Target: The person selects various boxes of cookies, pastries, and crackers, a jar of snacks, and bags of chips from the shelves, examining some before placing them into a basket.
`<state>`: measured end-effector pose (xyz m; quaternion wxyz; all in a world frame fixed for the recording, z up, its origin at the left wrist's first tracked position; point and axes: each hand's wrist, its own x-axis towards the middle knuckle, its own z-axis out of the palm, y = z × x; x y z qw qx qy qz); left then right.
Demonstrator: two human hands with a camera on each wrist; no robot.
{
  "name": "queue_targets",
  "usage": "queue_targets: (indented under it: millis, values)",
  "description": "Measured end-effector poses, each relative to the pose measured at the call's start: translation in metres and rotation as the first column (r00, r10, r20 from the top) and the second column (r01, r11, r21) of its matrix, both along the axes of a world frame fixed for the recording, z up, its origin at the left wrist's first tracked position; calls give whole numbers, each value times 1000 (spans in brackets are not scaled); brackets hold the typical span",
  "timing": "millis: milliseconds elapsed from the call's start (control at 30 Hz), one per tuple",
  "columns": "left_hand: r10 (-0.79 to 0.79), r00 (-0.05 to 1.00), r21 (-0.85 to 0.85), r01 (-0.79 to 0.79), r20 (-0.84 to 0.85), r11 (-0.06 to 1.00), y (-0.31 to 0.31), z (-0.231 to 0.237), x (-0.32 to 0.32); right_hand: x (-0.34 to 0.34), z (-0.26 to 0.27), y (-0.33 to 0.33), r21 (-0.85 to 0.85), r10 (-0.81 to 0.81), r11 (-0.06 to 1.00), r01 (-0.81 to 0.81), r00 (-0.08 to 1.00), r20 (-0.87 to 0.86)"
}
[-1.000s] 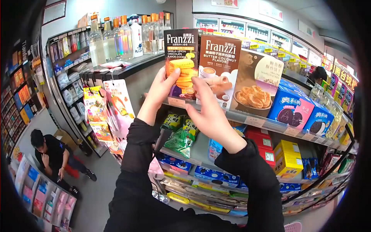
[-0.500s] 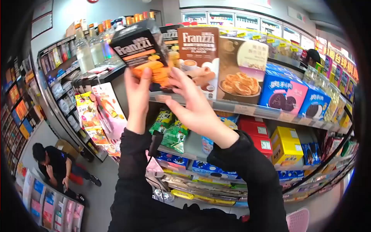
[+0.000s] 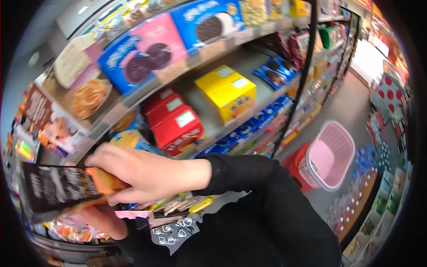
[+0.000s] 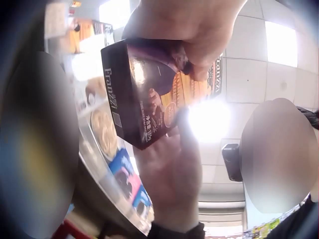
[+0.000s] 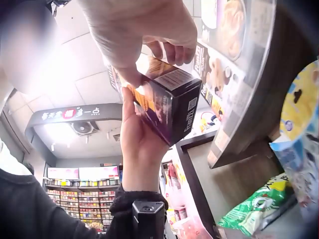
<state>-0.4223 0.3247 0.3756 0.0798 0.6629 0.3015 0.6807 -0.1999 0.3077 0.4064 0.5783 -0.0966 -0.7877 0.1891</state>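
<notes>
A black Franzzi cookie box with an orange picture of cookies lies tilted at the lower left of the head view. My right hand holds its near end, with the thumb along the front. From below, my left hand grips the same box, partly hidden behind it. In the left wrist view the dark side of the cookie box shows between both hands. The right wrist view has the cookie box under my right hand's curled fingers, a barcode panel on its end.
Blue cookie boxes line the upper shelf, close to a brown coconut-flavour box. Red boxes and a yellow box sit one shelf lower. A pink basket stands at the right, beyond a black cable or bar.
Both hands have taken the cookie box off the shelf, from in front of a similar one. The head view has swung right, and the box now lies lower left.
</notes>
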Motion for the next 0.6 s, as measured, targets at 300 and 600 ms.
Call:
queue_targets:
  millis: [300, 600]
  values:
    - [-575, 794, -440, 596, 198, 672, -47, -97, 177, 149, -118, -108, -469, -426, 803, 368, 904, -21]
    - [-878, 125, -845, 364, 462, -392, -89, -154, 375, 270, -224, -252, -955, -752, 287, -80, 598, -276]
